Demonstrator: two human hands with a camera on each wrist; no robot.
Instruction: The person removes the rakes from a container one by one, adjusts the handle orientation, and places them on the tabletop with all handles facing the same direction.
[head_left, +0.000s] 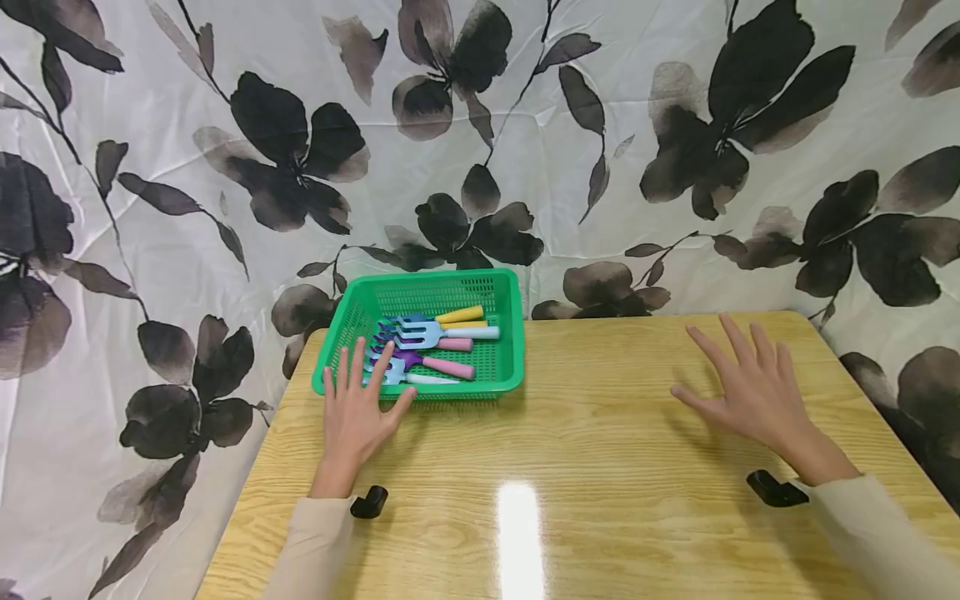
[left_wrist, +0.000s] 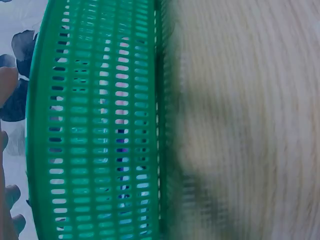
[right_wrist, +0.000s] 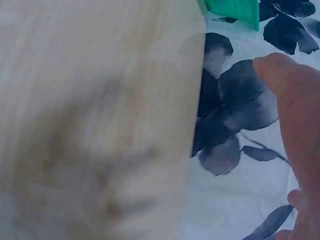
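Observation:
A green plastic basket with slotted walls sits at the table's back left. Inside it lie several small toy garden forks: a light blue fork, a purple fork with a pink handle, and one showing a yellow handle. My left hand is spread over the basket's front left edge, its fingertips overlapping the rim in the head view. From the left wrist, the basket wall fills the left half. My right hand, fingers spread, hovers over the table's right side and holds nothing.
The wooden table has its back edge against a white cloth printed with dark flowers. A black wrist camera is worn on the left wrist, and another black camera on the right.

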